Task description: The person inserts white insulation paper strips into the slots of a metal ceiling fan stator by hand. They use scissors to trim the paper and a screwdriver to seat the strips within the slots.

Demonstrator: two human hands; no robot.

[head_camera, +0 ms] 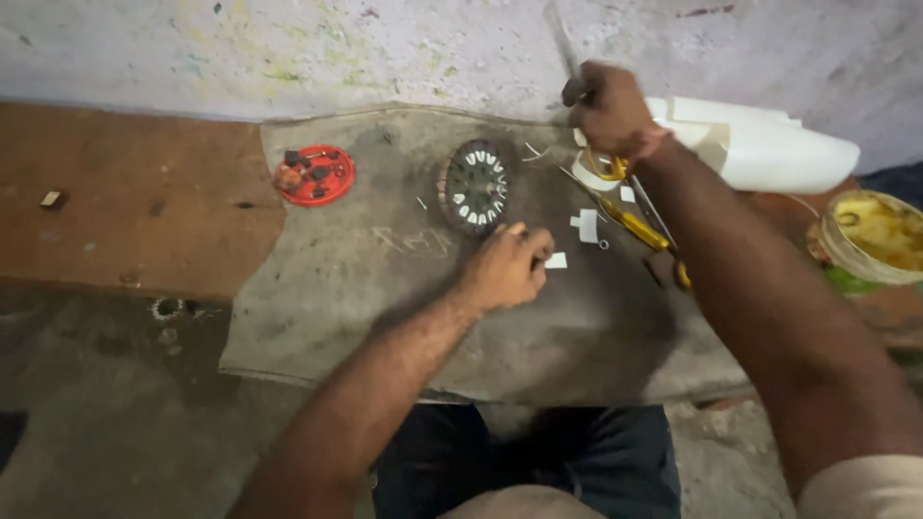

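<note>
A grey, stained cloth (346,288) covers most of the work area, spread over a reddish-brown floor (125,192) below a paint-flecked wall (288,48). At the far right of the cloth lies a roll of white sheet (769,149), and beyond it, at the right edge, stands a round tub (870,240) with yellow paste inside. Near the middle of the cloth lies a round motor core (474,186), dark, with white slips tucked into slots round its rim. To its left sits a red lid (315,175) holding small dark parts.

The right hand (608,111) is raised above the far side of the cloth, clenched round a thin strip or rod that runs up toward the wall; yellow-handled scissors (630,216) lie just under the wrist. The left hand (505,269) rests low on the cloth just below and right of the motor core, fingers curled in; whether it pinches anything I cannot tell. Small white paper pieces (586,226) lie between the two hands, one just beside the left fingertips.
</note>
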